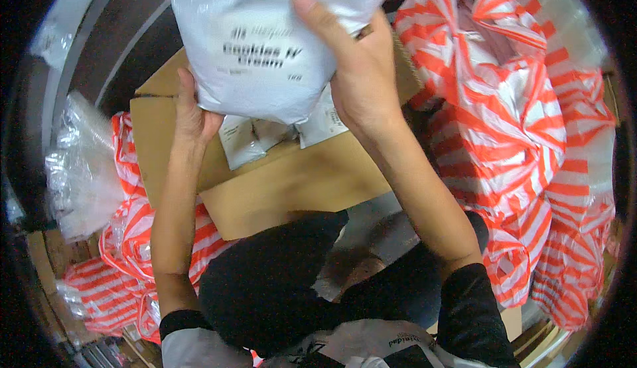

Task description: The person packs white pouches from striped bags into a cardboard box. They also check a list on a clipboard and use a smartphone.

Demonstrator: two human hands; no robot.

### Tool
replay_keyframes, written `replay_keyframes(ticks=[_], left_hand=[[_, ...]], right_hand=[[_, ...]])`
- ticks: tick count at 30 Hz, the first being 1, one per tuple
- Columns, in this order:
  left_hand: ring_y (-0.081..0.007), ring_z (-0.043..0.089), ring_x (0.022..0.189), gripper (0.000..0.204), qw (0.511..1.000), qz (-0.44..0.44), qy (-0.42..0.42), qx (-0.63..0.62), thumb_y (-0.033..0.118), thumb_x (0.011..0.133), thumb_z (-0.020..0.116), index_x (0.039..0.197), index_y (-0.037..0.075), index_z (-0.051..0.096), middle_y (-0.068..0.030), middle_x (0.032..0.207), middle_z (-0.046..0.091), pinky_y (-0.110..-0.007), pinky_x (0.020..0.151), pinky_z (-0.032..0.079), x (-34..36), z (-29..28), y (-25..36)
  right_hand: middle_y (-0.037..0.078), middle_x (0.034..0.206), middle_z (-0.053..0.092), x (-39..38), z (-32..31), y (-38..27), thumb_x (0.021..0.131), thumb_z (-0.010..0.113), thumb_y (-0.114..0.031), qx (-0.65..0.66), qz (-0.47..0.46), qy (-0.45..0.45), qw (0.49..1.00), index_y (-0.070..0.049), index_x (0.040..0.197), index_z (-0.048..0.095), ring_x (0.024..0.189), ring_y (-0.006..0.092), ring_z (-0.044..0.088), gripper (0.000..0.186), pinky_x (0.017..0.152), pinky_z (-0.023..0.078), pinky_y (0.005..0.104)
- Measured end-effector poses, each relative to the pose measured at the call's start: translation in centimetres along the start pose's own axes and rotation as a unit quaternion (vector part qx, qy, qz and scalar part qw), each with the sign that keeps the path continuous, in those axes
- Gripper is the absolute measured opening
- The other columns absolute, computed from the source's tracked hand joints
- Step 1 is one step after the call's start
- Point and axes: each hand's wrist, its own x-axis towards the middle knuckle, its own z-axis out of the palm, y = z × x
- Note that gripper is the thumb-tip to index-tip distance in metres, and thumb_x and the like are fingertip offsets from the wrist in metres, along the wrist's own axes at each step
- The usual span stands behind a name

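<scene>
Between my two hands I hold up a plump white plastic pouch (265, 83) with dark print on its front. My right hand (361, 63) grips its right side, thumb across the front and fingers behind. At the pouch's lower left corner, my left hand (192, 113) supports it with the thumb up along the side; its other fingers are partly hidden behind. Below the pouch stands an open cardboard box (169, 142) with its flaps spread. Inside lie more white pouches, one at the left (242, 146) and one at the right (323, 126), partly covered by the held one.
Red-and-white striped plastic bags (504, 116), full and bulging, are piled on the right. More striped bags (126, 275) lie on the left beside clear plastic packaging (83, 169). My bent legs (272, 275) are close to the box's near flap (285, 202).
</scene>
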Motion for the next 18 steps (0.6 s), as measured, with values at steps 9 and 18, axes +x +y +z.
replay_keyframes(ticks=[9, 18], left_hand=[[-0.0101, 0.067, 0.093, 0.043, 0.908, -0.176, 0.088, 0.369, 0.021, 0.095, 0.074, 0.13, -0.001, 0.064, -0.0073, 0.107, 0.074, -0.025, 0.086, 0.053, -2.6, -13.1, -2.7], [-0.0133, 0.064, 0.104, 0.048, 0.81, -0.321, -0.029, 0.49, 0.039, 0.095, 0.071, 0.127, 0.002, 0.068, -0.0086, 0.114, 0.072, -0.029, 0.093, 0.049, -3.1, -20.2, -7.0]], right_hand=[[-0.001, 0.084, 0.066, -1.9, -10.5, 14.4, 0.084, 0.082, -0.011, -0.346, 0.189, -0.179, 0.901, -0.004, 0.121, 0.069, 0.079, 0.0062, 0.058, 0.04, 0.074, 0.049, 0.0249], [0.026, 0.095, 0.071, -3.2, -9.9, 23.2, 0.086, 0.073, -0.022, -0.599, 0.218, -0.365, 0.678, 0.004, 0.123, 0.062, 0.095, 0.0407, 0.07, 0.046, 0.087, 0.055, 0.0469]])
